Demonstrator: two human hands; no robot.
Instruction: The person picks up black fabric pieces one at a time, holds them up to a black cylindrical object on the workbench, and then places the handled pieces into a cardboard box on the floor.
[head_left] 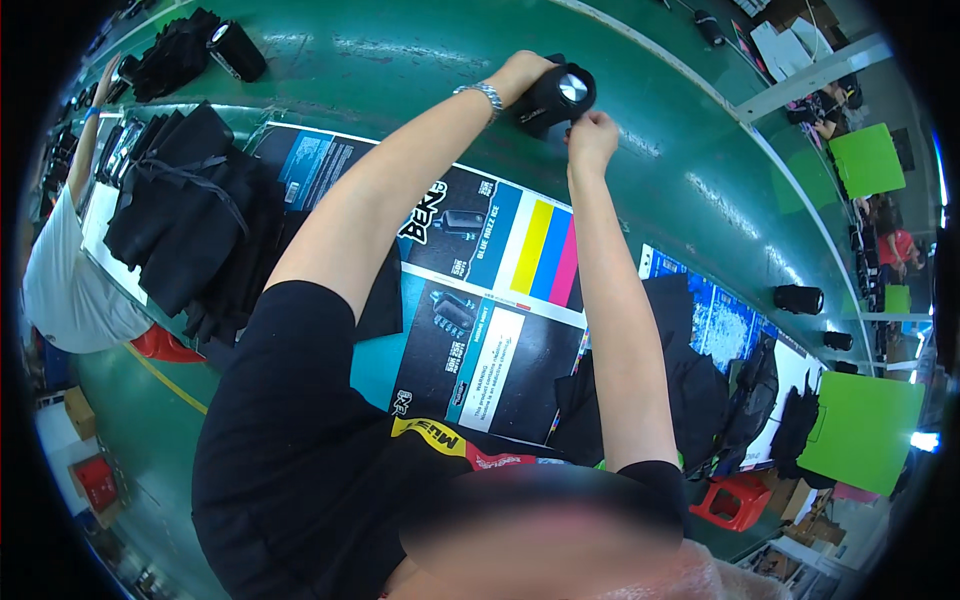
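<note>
A black cylinder that looks like a portable speaker [543, 108] is held over the green bench at the far middle, its shiny silver round end turned to the right. Around its upper left side my left hand [522, 74] is closed, with the fingertips hidden behind it. My right hand [594, 136] is pinched shut at its lower right edge. Whatever lies between those fingers is too small to make out. Below my arms, printed sheets [490, 240] with coloured bars cover the near side of the bench.
Bundled black cloth pieces [190, 190] are heaped at left, and more black cloth [670, 380] lies at right. Other black cylinders stand at far left [236, 52] and right [799, 299]. A co-worker [75, 270] reaches in from the left. A red stool [733, 502] stands at lower right.
</note>
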